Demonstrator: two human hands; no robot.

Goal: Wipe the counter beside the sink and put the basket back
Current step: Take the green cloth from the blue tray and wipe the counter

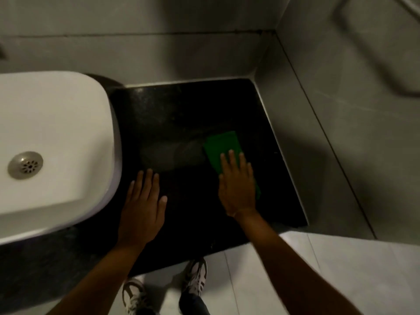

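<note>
A black stone counter (181,114) lies to the right of a white sink (52,142). My right hand (236,185) presses flat on a green cloth (223,147) on the counter's right part; the cloth sticks out beyond my fingertips toward the wall. My left hand (143,205) rests flat on the counter close to the sink's rim, fingers apart, holding nothing. No basket is in view.
Grey tiled walls (329,123) close in the counter at the back and right. The sink has a metal drain (25,165). Below the counter's front edge are a light tiled floor (329,269) and my two shoes (195,276).
</note>
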